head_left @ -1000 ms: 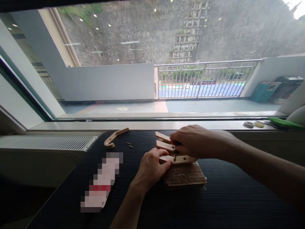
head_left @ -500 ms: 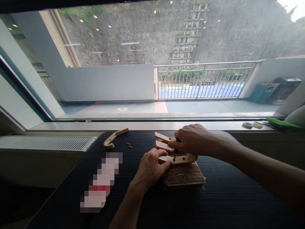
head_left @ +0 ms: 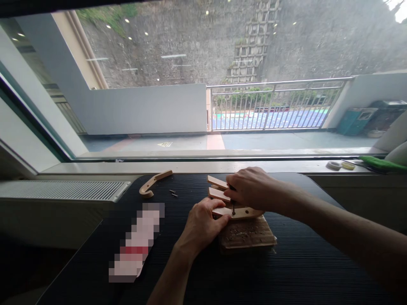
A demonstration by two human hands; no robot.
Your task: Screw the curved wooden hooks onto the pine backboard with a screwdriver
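Observation:
Three pale wooden hook pieces lie side by side on a brown wooden board [head_left: 248, 237] on the black ribbed table [head_left: 286, 271]. My left hand [head_left: 202, 222] is closed on the near end of the front wooden hook piece [head_left: 244, 212], pressing it down. My right hand [head_left: 254, 188] is closed round a small dark screwdriver [head_left: 233, 207] whose tip stands on that front piece. Two other hook pieces [head_left: 218, 188] stick out to the left from under my right hand.
A loose curved wooden hook [head_left: 152, 183] lies at the table's back left, with two small screws [head_left: 172, 193] beside it. A blurred packet [head_left: 135, 243] lies left of my left arm. A tape roll [head_left: 333, 165] and a green item [head_left: 381, 163] rest on the window ledge.
My right hand has turned slightly on the screwdriver; the left hand and the wooden pieces stay where they were.

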